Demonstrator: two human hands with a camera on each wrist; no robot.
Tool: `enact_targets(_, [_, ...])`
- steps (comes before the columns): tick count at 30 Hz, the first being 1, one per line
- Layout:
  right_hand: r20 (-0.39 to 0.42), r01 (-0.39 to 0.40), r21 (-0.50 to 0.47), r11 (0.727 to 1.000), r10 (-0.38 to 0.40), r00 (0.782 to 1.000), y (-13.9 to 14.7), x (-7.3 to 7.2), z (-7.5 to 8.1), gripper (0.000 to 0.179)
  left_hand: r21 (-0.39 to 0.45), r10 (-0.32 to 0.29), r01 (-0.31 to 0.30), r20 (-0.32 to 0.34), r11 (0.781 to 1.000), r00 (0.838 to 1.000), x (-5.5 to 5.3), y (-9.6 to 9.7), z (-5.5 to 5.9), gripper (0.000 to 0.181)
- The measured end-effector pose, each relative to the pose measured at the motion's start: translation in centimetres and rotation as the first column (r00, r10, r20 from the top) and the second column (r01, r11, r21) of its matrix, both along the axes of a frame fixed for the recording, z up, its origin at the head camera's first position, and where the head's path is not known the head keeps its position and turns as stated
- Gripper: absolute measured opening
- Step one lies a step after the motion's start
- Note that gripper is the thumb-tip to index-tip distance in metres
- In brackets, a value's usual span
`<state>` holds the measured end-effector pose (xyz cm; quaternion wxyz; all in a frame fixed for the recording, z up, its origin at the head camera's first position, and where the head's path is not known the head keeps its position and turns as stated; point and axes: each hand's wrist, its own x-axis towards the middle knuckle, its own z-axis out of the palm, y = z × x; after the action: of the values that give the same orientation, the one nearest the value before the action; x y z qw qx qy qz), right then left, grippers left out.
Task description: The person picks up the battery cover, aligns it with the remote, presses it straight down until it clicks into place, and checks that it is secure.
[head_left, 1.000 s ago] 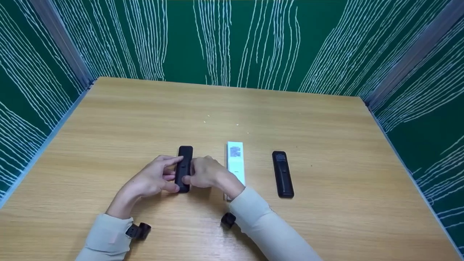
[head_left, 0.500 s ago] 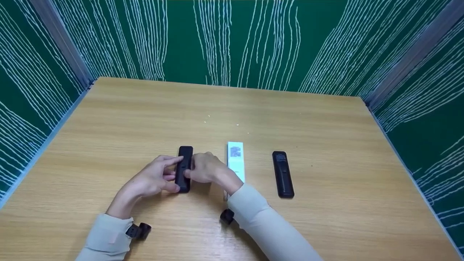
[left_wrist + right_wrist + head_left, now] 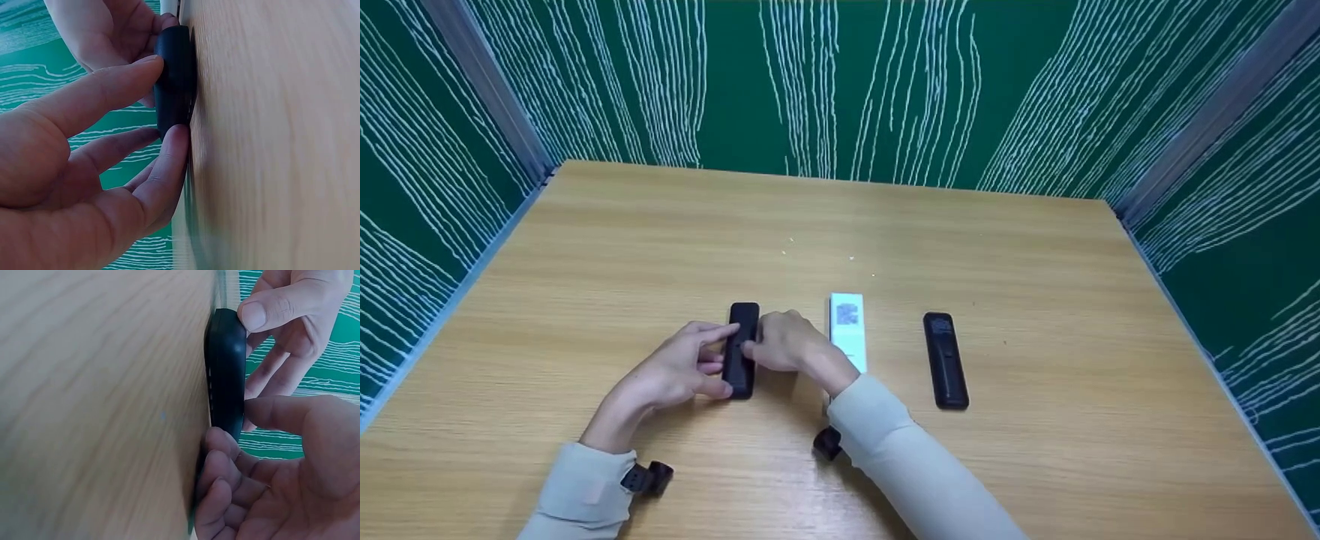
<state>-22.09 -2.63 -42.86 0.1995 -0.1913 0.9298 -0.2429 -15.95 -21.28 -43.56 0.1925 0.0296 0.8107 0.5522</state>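
A black remote control (image 3: 739,364) lies back side up on the table, its long side pointing away from me. My left hand (image 3: 679,364) grips it from the left, thumb at the near end and index finger on its upper face. From the right, my right hand (image 3: 791,345) pinches it, thumb on the back near the middle and the other fingers curled against the side. Both hands show around the remote control (image 3: 173,79) in the left wrist view. In the right wrist view, the right fingertips (image 3: 219,464) sit low beside its edge, right at the tabletop.
A long white box (image 3: 847,322) with a printed label lies right of the right hand, partly hidden by that wrist. Farther right is a second black remote (image 3: 946,360), also back side up. Small white crumbs dot the table (image 3: 960,247) beyond. Green walls with white streaks surround it.
My right hand has slid slightly away from me along the remote control, its thumb moving from the lower part toward the middle. The left hand and the remote have stayed in place.
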Motion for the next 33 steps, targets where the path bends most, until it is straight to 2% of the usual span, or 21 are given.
enact_targets(21, [0.03,-0.023,0.016,1.0,0.022,0.999,0.1,0.3,0.1,0.033,-0.016,-0.004,0.004,-0.02,1.0,1.0,0.2,0.0,0.2,0.098])
enact_targets(33, [0.039,-0.052,0.034,0.998,0.051,0.998,0.2,1.0,0.2,0.037,0.006,-0.007,0.007,-0.012,1.0,1.0,0.1,0.0,0.2,0.099])
